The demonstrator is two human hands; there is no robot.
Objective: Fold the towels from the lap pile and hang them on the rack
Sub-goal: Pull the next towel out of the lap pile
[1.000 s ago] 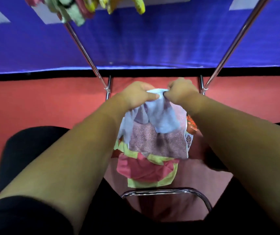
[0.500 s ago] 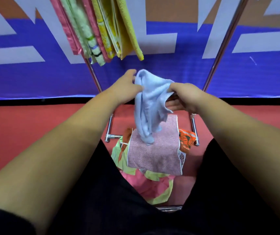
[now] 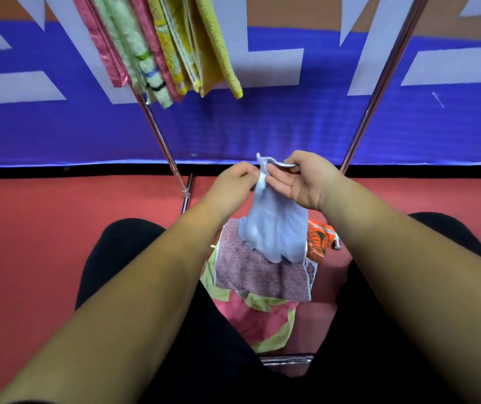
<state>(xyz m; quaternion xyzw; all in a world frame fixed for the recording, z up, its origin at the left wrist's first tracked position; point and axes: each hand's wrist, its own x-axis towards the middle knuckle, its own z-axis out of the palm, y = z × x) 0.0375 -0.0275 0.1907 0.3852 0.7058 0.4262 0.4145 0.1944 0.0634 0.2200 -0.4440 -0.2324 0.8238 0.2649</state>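
Head view: the left fingers (image 3: 246, 174) are curled together and pinch the upper corner of the light blue towel (image 3: 274, 228), while on the other side of that corner the right fingers (image 3: 277, 186) lie loosely spread, palm up, with the thumb and forefinger nipping the towel's top edge. The left hand (image 3: 233, 186) and the right hand (image 3: 306, 182) are close together, one on each side of the towel, which hangs down from them in soft folds, bunched at the top and wider at the bottom. Directly below the light blue towel, and partly covered by its lower edge, a mauve speckled towel (image 3: 262, 275) lies on top of the lap pile. An orange patterned cloth (image 3: 318, 240) pokes out just right of the light blue towel, and a pink and yellow-green towel (image 3: 265, 319) lies lower down under the mauve one. Black trousers (image 3: 204, 360) flank the pile on both sides. Above the light blue towel and to its left, several folded towels (image 3: 169, 45) hang side by side on the rack (image 3: 160, 141), whose other slanted metal pole rises to the towel's upper right. Behind stands a blue banner (image 3: 262, 126) above a red floor (image 3: 29, 243).
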